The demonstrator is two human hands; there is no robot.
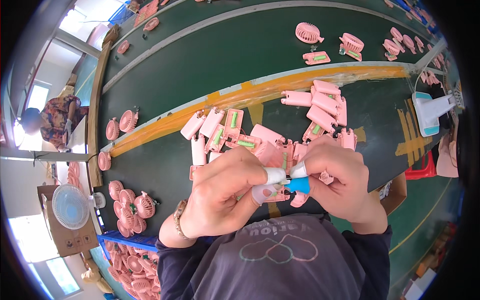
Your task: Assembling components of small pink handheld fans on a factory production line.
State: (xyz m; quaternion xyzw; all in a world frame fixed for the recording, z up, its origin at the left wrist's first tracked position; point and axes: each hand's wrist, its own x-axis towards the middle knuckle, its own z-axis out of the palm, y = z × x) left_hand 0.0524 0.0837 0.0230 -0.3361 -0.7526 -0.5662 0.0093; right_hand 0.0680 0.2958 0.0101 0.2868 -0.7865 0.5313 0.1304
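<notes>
My left hand [220,187] and my right hand [341,175] meet fingertip to fingertip above the near edge of the bench. Both are closed in a pinch, with white and blue coverings on the fingertips. Between them is a small pale piece [285,182], too small and too covered to name. Just under and beyond the fingers lies a pile of pink plastic handle shells; one open shell [233,124] shows a green strip inside, while a closed pink shell [324,103] lies farther right.
Pink fan heads [127,212] cluster at the left, above a blue crate [131,243] full of more. A taped ridge [200,111] separates me from the dark green belt [225,55], which carries fan parts. A white desk fan [71,206] stands left; another person [60,120] sits far left.
</notes>
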